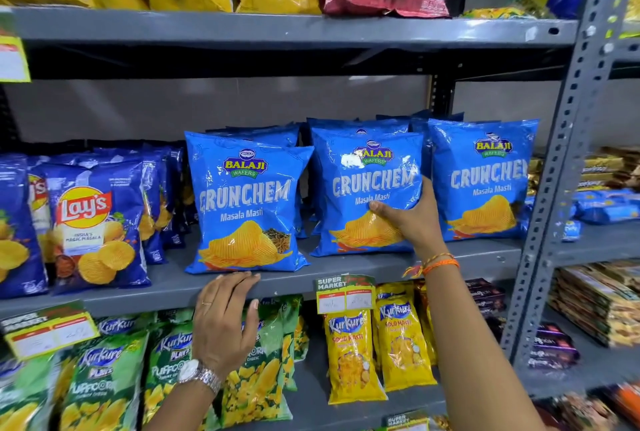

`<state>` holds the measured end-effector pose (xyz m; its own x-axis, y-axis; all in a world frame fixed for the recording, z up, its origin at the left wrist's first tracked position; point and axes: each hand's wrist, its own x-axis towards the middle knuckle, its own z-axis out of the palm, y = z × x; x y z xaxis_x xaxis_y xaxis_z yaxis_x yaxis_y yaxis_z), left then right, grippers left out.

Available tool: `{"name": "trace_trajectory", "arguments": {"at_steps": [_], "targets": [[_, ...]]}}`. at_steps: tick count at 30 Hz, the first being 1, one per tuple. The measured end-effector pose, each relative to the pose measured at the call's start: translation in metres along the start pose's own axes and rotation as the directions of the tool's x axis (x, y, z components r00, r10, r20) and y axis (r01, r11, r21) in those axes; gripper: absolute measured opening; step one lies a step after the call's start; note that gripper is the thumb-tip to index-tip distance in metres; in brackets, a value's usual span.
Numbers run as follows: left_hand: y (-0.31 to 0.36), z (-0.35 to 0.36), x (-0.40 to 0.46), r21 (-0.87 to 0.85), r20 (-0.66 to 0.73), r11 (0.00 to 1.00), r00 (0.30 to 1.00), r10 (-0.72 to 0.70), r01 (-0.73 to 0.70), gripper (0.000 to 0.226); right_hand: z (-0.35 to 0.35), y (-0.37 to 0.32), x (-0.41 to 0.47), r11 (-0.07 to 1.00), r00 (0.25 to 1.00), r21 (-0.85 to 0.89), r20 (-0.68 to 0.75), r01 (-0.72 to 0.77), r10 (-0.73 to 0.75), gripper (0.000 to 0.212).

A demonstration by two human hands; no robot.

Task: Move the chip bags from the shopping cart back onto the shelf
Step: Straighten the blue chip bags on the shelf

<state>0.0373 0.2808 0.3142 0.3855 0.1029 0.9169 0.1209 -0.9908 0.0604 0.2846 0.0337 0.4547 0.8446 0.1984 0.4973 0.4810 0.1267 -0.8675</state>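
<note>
Right hand (412, 219) grips middle of three Crunchem bags (367, 191); left hand (225, 319) open on shelf edge (166, 286)

Silver wristwatch (200, 375), finger ring (206, 303), orange wrist threads (439, 263)

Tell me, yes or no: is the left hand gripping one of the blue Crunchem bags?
No: the left hand only rests on the shelf edge, while the right hand grips the middle Crunchem bag.
</note>
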Motion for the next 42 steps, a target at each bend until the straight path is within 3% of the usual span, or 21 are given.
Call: {"name": "trace_trajectory", "arguments": {"at_steps": [4,7,9,11,13,15,17,20,25,31,42], "targets": [[0.006,-0.005,0.004,-0.003,0.011,1.000,1.000,-0.008,0.008,0.038,0.002,-0.008,-0.012,0.995,0.995,-0.098,-0.104,-0.015,0.005,0.107],[0.007,-0.009,0.009,-0.018,0.025,1.000,1.000,-0.015,0.015,0.040,0.009,-0.020,-0.027,0.968,0.960,-0.248,-0.260,0.038,-0.104,0.110],[0.007,-0.011,0.007,-0.015,0.040,1.000,0.999,-0.005,0.006,0.040,0.021,-0.027,-0.043,0.930,0.894,-0.347,-0.367,0.123,-0.256,0.095],[0.006,-0.014,0.004,-0.007,0.055,1.000,0.998,0.017,-0.017,0.041,0.039,-0.035,-0.060,0.913,0.845,-0.328,-0.391,0.242,-0.365,0.072],[0.006,-0.015,0.003,0.006,0.071,1.000,0.997,0.022,-0.022,0.042,0.059,-0.044,-0.070,0.932,0.897,-0.209,-0.276,0.295,-0.345,0.055],[0.004,-0.017,0.002,0.009,0.075,1.000,0.997,0.017,-0.018,0.042,0.079,-0.052,-0.078,0.978,0.978,-0.055,-0.042,0.202,-0.205,0.054],[0.004,-0.018,0.002,0.005,0.077,1.000,0.997,0.019,-0.019,0.042,0.096,-0.059,-0.083,0.996,0.980,0.004,0.178,0.086,-0.085,0.068],[0.006,-0.021,0.004,0.000,0.084,1.000,0.996,-0.002,0.002,0.041,0.119,-0.062,-0.084,0.999,0.943,-0.029,0.331,0.036,-0.025,0.084],[0.008,-0.021,0.005,-0.001,0.090,1.000,0.996,-0.022,0.022,0.041,0.145,-0.062,-0.075,0.997,0.915,0.070,0.404,-0.042,0.010,0.095],[0.007,-0.025,0.005,-0.021,0.102,1.000,0.995,-0.009,0.011,0.042,0.156,-0.060,-0.063,0.989,0.922,0.144,0.377,0.039,-0.091,0.109],[0.007,-0.029,0.006,-0.018,0.132,1.000,0.991,0.007,-0.004,0.042,0.160,-0.046,-0.062,0.991,0.960,0.103,0.259,0.082,-0.107,0.102]]}}
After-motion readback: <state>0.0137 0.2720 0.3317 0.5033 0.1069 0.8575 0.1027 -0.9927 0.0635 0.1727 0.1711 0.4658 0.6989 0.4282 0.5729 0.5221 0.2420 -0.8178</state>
